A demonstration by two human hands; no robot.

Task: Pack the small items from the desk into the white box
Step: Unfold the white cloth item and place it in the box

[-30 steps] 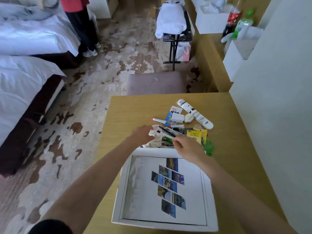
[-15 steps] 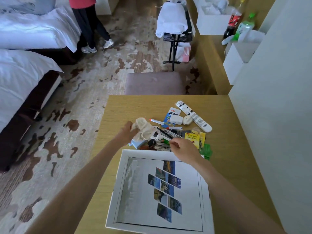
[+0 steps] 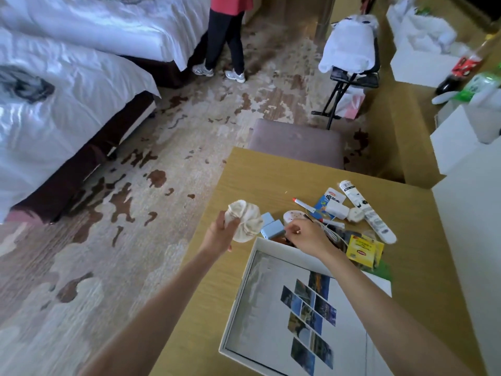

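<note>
At the desk's (image 3: 257, 180) left edge, left hand (image 3: 219, 234) grips a cloth bundle (image 3: 245, 219), which could fall floorward. The right hand (image 3: 306, 236) curls into the pile (image 3: 339, 221) beyond the white box (image 3: 271, 244), hold unclear; cable (image 3: 334, 236) may snag.

1. Desk (image 3: 244, 180): tan wood grain.
2. Box (image 3: 260, 246): white, its floor patterned with a diagonal band of blue photo tiles.
3. Cloth (image 3: 245, 221): cream.
4. Blocks (image 3: 272, 228): pale blue.
5. Packet (image 3: 362, 246): yellow, red logo.
6. Carpet (image 3: 135, 199): beige, brown blotches.

two white-sheeted beds (image 3: 81, 77), a standing person's legs (image 3: 225, 44), a padded stool (image 3: 295, 142), patterned carpet (image 3: 135, 185)
</note>
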